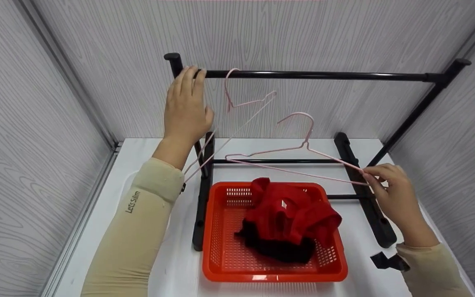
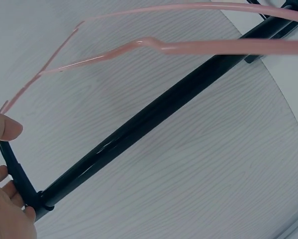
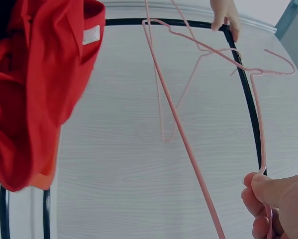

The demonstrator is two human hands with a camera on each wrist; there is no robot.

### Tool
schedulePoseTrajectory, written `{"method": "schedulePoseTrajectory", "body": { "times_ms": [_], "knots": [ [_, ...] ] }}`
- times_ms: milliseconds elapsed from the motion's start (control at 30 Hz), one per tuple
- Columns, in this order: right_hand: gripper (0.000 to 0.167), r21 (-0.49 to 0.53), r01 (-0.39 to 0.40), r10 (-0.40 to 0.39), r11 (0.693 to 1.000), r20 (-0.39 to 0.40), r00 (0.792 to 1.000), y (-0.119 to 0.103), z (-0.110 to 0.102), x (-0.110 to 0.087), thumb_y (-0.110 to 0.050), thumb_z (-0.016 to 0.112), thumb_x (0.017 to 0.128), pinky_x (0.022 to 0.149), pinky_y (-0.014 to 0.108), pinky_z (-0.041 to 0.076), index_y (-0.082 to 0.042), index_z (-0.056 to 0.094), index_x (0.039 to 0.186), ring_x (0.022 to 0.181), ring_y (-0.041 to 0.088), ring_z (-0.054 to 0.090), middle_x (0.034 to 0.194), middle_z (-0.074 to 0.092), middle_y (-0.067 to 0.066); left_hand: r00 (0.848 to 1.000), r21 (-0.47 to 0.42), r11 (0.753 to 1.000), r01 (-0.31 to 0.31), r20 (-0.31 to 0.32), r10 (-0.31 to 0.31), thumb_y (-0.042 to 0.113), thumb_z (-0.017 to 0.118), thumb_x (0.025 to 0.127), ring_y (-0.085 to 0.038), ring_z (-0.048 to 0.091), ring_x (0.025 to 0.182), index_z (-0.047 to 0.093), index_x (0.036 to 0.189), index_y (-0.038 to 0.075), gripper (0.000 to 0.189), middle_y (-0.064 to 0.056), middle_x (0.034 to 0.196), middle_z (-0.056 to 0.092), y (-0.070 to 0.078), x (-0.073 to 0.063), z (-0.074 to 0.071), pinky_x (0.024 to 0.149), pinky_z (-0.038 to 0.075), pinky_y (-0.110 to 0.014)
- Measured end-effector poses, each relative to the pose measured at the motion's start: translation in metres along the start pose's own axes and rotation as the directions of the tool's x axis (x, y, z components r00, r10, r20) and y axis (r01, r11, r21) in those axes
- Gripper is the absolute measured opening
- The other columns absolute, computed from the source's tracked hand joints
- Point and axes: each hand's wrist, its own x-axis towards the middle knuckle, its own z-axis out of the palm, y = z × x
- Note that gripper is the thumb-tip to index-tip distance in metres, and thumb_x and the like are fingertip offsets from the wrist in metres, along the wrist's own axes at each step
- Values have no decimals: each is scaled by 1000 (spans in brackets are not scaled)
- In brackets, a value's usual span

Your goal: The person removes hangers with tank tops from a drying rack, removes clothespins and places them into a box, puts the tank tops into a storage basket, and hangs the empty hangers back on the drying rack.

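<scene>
My left hand (image 1: 187,107) grips the top rail (image 1: 324,75) of a black clothes rack near its left end, fingers curled over the bar and thumb apart from it. Beside that hand a pink hanger (image 1: 245,103) hangs by its hook from the rail, tilted, with nothing on it. Its lower end passes behind my left forearm. On the right, my right hand (image 1: 392,194) pinches one end of a second pink hanger (image 1: 306,144) between thumb and fingers. This hanger is bare, its hook points up and left, and it stays apart from the rail.
Below the hangers a red plastic basket (image 1: 225,275) stands on the white table (image 1: 138,165). Red clothing (image 1: 278,210) with a small white label lies in it, over a black garment (image 1: 281,251). The rack's feet (image 1: 369,214) flank the basket. Pale wood-grain walls enclose the table.
</scene>
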Motion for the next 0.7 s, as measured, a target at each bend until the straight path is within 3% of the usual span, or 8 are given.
{"method": "schedulePoseTrajectory", "body": {
  "times_ms": [367,500,700],
  "knots": [
    [8,-49,-84,74,995,-177,981,-10,-23,20,5,70,89,70,18,30,5,75,96,78,-7,39,86,67,18,1000,5,1000,-7,-4,7,12,57,88,-30,17,150,27,154,7,72,-15,158,26,1,-1,2,123,7,-38],
    [9,-92,-122,101,988,-208,973,-13,-26,27,0,70,92,72,23,28,5,76,98,76,0,39,86,68,21,1000,4,1000,-2,5,1,13,57,89,-30,17,151,27,154,8,72,-14,158,26,3,0,2,123,8,-38],
    [11,-160,-203,168,966,-209,963,-17,-25,34,-2,68,93,71,35,30,3,76,99,75,22,43,83,65,21,1000,6,1000,3,27,-3,13,57,89,-30,16,151,25,155,8,73,-14,158,25,6,1,2,123,6,-37]
  ]
}}
